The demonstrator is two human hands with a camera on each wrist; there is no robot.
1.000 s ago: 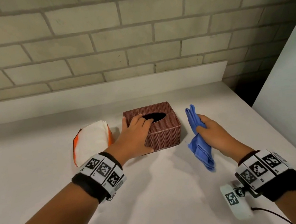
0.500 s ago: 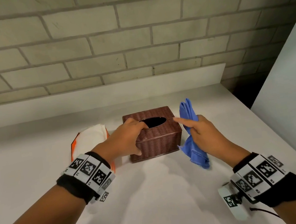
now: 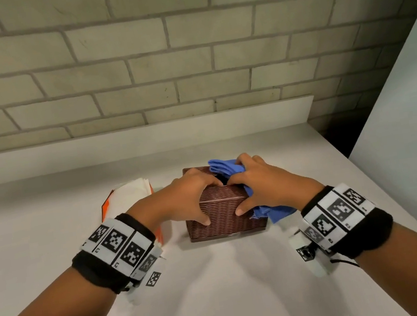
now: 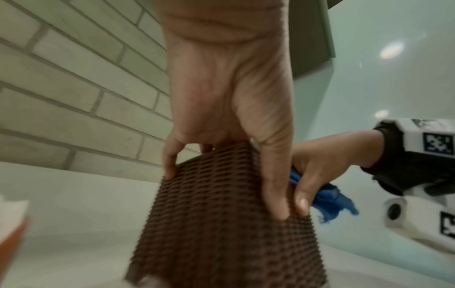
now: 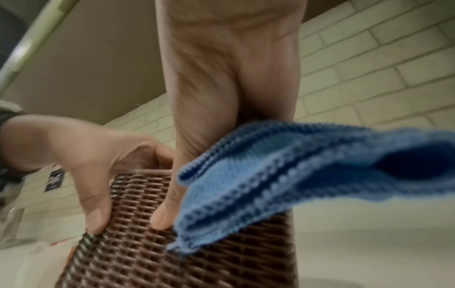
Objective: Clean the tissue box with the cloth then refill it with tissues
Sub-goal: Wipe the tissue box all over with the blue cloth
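A brown wicker tissue box (image 3: 222, 218) sits on the white counter (image 3: 223, 292). My left hand (image 3: 189, 196) grips its left top, fingers curled over the top and thumb on the front face. My right hand (image 3: 261, 185) holds a bunched blue cloth (image 3: 224, 167) against the box's right top, thumb on the front face. The left wrist view shows both thumbs side by side on the box (image 4: 221, 224), with the cloth (image 4: 329, 200) behind. In the right wrist view the cloth (image 5: 295, 165) hangs over the box (image 5: 147, 243). A white tissue pack in an orange wrapper (image 3: 131, 194) lies left of the box.
A brick wall (image 3: 187, 65) with a white upstand (image 3: 144, 140) closes off the back of the counter. A tall white panel (image 3: 415, 125) stands at the right, with a dark gap (image 3: 334, 129) beside the counter's far right corner.
My right hand has carried the cloth left from beside the box onto its top right. The left hand has shifted its grip, with the thumb lower on the front face.
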